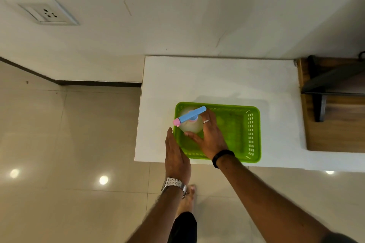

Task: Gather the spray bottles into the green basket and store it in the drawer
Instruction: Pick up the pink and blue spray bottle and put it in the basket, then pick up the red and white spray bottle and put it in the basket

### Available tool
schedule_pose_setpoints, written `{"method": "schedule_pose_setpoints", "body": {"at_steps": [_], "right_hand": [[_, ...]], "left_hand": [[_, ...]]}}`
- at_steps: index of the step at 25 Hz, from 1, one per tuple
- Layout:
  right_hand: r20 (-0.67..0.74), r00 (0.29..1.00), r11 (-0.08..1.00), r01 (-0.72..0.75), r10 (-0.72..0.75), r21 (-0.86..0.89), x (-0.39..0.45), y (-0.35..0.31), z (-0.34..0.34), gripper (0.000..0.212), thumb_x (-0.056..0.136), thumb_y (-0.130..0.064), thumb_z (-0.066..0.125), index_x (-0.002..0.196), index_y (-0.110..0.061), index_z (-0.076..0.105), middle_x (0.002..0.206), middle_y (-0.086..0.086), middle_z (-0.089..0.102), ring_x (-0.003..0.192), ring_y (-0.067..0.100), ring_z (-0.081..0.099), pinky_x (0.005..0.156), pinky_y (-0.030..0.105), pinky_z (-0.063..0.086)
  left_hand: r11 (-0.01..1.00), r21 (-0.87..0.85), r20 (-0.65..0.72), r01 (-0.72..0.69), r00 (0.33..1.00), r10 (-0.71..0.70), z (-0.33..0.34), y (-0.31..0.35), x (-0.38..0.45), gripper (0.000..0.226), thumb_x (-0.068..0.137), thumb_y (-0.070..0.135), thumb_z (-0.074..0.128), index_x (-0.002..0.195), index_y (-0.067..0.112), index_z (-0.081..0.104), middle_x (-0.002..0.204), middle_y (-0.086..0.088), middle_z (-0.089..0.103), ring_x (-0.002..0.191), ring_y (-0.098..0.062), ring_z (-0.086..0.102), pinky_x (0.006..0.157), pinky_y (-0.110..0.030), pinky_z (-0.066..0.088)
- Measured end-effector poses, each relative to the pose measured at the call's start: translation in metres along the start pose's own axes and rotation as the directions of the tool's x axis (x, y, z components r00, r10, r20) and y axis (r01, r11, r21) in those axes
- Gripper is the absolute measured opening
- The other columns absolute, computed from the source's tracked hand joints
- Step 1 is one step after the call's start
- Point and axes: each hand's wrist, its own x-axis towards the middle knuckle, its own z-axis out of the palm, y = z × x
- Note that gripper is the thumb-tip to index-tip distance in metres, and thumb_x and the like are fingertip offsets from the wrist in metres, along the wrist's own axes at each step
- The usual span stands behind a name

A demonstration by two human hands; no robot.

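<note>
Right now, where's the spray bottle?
Head view: the spray bottle stands in the left end of the green basket on the white counter, with the right hand around it.

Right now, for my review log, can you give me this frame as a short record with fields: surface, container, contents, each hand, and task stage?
surface: white countertop against the wall
container: green perforated plastic basket, near the counter's front edge
contents: one translucent spray bottle with blue-and-pink trigger head, upright in the basket's left end; no other bottle visible
right hand: inside the basket, fingers around the bottle
left hand: open and flat, by the basket's outer left wall
task stage: bottle in basket; basket not yet stored; no drawer visible
</note>
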Motion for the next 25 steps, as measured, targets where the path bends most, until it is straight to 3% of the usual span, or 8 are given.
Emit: {"method": "schedule_pose_setpoints", "body": {"at_steps": [7, 11, 14, 16, 18, 20, 23, 25], "right_hand": [[-0.025, 0.994, 0.992, -0.100, 0.102, 0.078, -0.023, -0.013, -0.019, 0.098, 0.082, -0.041, 0.081, 0.158, -0.010, 0.028, 0.163, 0.008, 0.028, 0.152, 0.023, 0.028, 0.119, 0.037, 0.037], [-0.266, 0.963, 0.994, -0.007, 0.036, 0.106, -0.101, -0.012, -0.040, 0.083, 0.086, -0.048, 0.075, 0.155, -0.017, 0.038, 0.158, 0.002, 0.040, 0.149, 0.013, 0.033, 0.120, 0.027, 0.033], [-0.295, 0.955, 1.000, -0.028, 0.025, -0.004, -0.191, 0.016, -0.047, 0.071, 0.093, -0.060, 0.058, 0.151, -0.023, 0.042, 0.152, -0.005, 0.047, 0.143, 0.001, 0.034, 0.119, 0.019, 0.026], [-0.262, 0.957, 0.985, -0.154, 0.128, -0.081, -0.255, 0.049, -0.044, 0.066, 0.096, -0.057, 0.053, 0.151, -0.022, 0.042, 0.156, -0.004, 0.044, 0.143, 0.007, 0.036, 0.117, 0.032, 0.032], [-0.226, 0.929, 0.938, -0.325, 0.293, -0.119, -0.315, 0.085, -0.040, 0.069, 0.097, -0.057, 0.047, 0.155, -0.022, 0.039, 0.162, -0.004, 0.036, 0.149, 0.013, 0.033, 0.116, 0.041, 0.033], [-0.195, 0.879, 0.876, -0.464, 0.436, -0.130, -0.370, 0.121, -0.039, 0.073, 0.095, -0.058, 0.046, 0.157, -0.019, 0.038, 0.164, 0.000, 0.034, 0.151, 0.020, 0.034, 0.114, 0.045, 0.032], [-0.180, 0.735, 0.732, -0.675, 0.654, -0.093, -0.454, 0.177, -0.045, 0.079, 0.094, -0.062, 0.042, 0.159, -0.019, 0.033, 0.166, 0.003, 0.030, 0.153, 0.023, 0.032, 0.115, 0.047, 0.031], [-0.163, 0.591, 0.603, -0.798, 0.790, 0.027, -0.509, 0.212, -0.049, 0.080, 0.096, -0.065, 0.035, 0.163, -0.024, 0.018, 0.170, 0.000, 0.016, 0.156, 0.019, 0.020, 0.120, 0.044, 0.021]], "left_hand": [[1.000, 0.027, 0.006, 0.005, 1.000, -0.005, -0.004, 0.001, 0.000, 0.056, 0.106, 0.008, 0.034, 0.160, 0.007, 0.018, 0.165, -0.013, 0.030, 0.151, -0.030, 0.034, 0.120, -0.039, 0.036], [0.999, 0.028, -0.055, 0.032, 0.998, -0.031, -0.012, 0.008, -0.020, 0.068, 0.101, 0.033, 0.036, 0.159, 0.003, 0.017, 0.166, -0.018, 0.023, 0.154, -0.031, 0.024, 0.126, -0.050, 0.026], [0.990, 0.136, -0.113, 0.028, 0.993, -0.012, -0.013, 0.006, -0.076, 0.073, 0.096, 0.039, 0.041, 0.156, 0.002, 0.023, 0.160, -0.021, 0.031, 0.149, -0.037, 0.030, 0.124, -0.055, 0.024], [0.978, 0.210, -0.055, 0.006, 0.998, 0.006, -0.007, 0.001, -0.132, 0.072, 0.095, 0.047, 0.037, 0.153, 0.005, 0.029, 0.155, -0.020, 0.038, 0.143, -0.040, 0.037, 0.119, -0.058, 0.026], [0.938, 0.335, 0.156, -0.088, 0.987, 0.037, 0.007, -0.008, -0.183, 0.076, 0.091, 0.053, 0.033, 0.151, 0.007, 0.036, 0.150, -0.017, 0.047, 0.137, -0.041, 0.045, 0.113, -0.057, 0.032], [0.836, 0.466, 0.443, -0.291, 0.894, 0.064, 0.030, -0.019, -0.222, 0.080, 0.088, 0.056, 0.031, 0.151, 0.006, 0.041, 0.150, -0.015, 0.051, 0.135, -0.039, 0.051, 0.107, -0.053, 0.041], [0.599, 0.461, 0.807, -0.655, 0.589, 0.023, 0.082, -0.020, -0.258, 0.068, 0.100, 0.045, 0.040, 0.157, 0.009, 0.028, 0.162, -0.010, 0.037, 0.148, -0.031, 0.040, 0.115, -0.042, 0.040], [0.469, 0.404, 0.900, -0.786, 0.434, -0.048, 0.128, -0.009, -0.275, 0.064, 0.104, 0.039, 0.041, 0.159, 0.014, 0.021, 0.165, -0.005, 0.031, 0.152, -0.023, 0.032, 0.122, -0.039, 0.031]]}}
